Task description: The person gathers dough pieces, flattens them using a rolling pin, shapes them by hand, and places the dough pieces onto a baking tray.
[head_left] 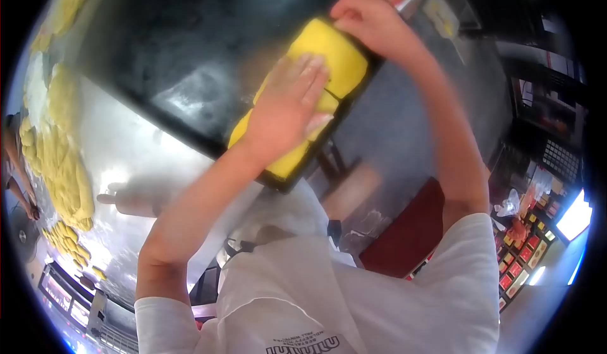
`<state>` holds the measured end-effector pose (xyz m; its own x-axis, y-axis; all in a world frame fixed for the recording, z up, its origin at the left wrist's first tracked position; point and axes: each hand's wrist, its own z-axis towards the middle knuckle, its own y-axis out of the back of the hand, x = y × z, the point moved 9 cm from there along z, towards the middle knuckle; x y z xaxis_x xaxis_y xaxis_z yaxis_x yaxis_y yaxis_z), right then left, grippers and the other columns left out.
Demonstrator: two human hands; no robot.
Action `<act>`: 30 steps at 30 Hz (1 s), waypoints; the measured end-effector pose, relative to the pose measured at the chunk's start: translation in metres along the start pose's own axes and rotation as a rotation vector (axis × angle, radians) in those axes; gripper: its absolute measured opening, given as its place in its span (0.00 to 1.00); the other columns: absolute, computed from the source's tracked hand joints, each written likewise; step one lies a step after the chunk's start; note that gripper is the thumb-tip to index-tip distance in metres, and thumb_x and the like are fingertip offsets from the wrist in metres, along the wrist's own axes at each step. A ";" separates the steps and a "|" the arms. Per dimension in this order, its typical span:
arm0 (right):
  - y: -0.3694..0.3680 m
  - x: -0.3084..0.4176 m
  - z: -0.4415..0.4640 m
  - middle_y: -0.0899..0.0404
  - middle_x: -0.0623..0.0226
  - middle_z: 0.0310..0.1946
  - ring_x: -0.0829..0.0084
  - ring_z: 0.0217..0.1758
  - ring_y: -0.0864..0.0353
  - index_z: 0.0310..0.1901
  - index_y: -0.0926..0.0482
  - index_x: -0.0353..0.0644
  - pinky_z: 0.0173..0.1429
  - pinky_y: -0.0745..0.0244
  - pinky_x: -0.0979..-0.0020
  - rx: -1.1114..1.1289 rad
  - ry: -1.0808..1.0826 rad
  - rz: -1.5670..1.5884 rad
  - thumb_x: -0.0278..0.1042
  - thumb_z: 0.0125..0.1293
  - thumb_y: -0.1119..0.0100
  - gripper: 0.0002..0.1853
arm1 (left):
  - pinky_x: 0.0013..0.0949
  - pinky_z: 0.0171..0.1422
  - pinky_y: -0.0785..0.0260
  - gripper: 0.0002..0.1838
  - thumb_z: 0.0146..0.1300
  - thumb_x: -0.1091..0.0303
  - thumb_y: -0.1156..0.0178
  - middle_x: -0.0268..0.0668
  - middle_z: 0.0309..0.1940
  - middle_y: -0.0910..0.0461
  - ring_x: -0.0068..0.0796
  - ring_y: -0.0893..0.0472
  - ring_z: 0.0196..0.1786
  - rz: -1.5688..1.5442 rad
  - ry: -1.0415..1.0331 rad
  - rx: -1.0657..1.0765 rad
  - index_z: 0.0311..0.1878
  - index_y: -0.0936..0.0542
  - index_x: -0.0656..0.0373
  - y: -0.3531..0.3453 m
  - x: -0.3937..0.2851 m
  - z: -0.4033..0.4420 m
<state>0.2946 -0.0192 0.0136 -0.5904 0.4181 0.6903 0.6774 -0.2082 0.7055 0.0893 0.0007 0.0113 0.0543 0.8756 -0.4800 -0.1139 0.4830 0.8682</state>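
Observation:
Flat yellow dough pieces [332,57] lie side by side along the near right edge of a large dark tray [145,31]. My left hand [288,104] rests palm down on the dough, its fingers stretched out and its thumb apart. At the upper right corner of the dough, by the tray's edge, my right hand [367,22] has its fingers curled together. Whether those fingers pinch anything is hidden. Dark lines separate the dough pieces.
A metal worktop [120,129] holds a rolling pin [136,202], a long mass of yellow dough [63,170] and several small dough pieces [66,243]. Another person's hand [31,210] is at the far left edge. Packed goods [521,253] stand at right.

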 end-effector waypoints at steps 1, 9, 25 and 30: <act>-0.004 0.005 0.001 0.14 0.63 0.36 0.70 0.40 0.16 0.46 0.17 0.38 0.48 0.21 0.68 -0.024 0.028 0.051 0.35 0.68 0.29 0.11 | 0.61 0.86 0.51 0.43 0.67 0.45 0.33 0.46 0.80 0.35 0.50 0.36 0.82 0.028 0.004 -0.018 0.77 0.32 0.64 0.003 -0.001 -0.001; -0.032 0.015 0.017 0.18 0.62 0.32 0.69 0.36 0.19 0.42 0.20 0.37 0.45 0.23 0.67 -0.095 0.063 0.082 0.31 0.66 0.30 0.09 | 0.62 0.85 0.50 0.43 0.68 0.44 0.35 0.47 0.79 0.34 0.49 0.36 0.82 0.085 0.069 -0.003 0.77 0.32 0.66 0.007 0.010 -0.007; 0.019 -0.025 -0.005 0.13 0.55 0.38 0.55 0.40 0.14 0.46 0.17 0.40 0.47 0.21 0.61 -0.163 -0.116 0.027 0.30 0.72 0.41 0.07 | 0.60 0.86 0.51 0.38 0.71 0.50 0.36 0.47 0.79 0.33 0.50 0.36 0.81 -0.026 0.030 0.024 0.77 0.31 0.62 -0.001 -0.010 0.009; 0.010 -0.020 -0.023 0.12 0.56 0.41 0.52 0.44 0.14 0.44 0.19 0.40 0.48 0.20 0.58 -0.002 -0.138 -0.226 0.27 0.70 0.44 0.05 | 0.57 0.87 0.51 0.33 0.74 0.54 0.40 0.42 0.80 0.33 0.49 0.35 0.81 -0.029 -0.050 0.035 0.77 0.30 0.60 -0.016 -0.021 0.007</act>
<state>0.3028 -0.0498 0.0109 -0.6614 0.5704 0.4869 0.5341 -0.0975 0.8398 0.0972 -0.0255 0.0087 0.1069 0.8600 -0.4990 -0.0769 0.5076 0.8582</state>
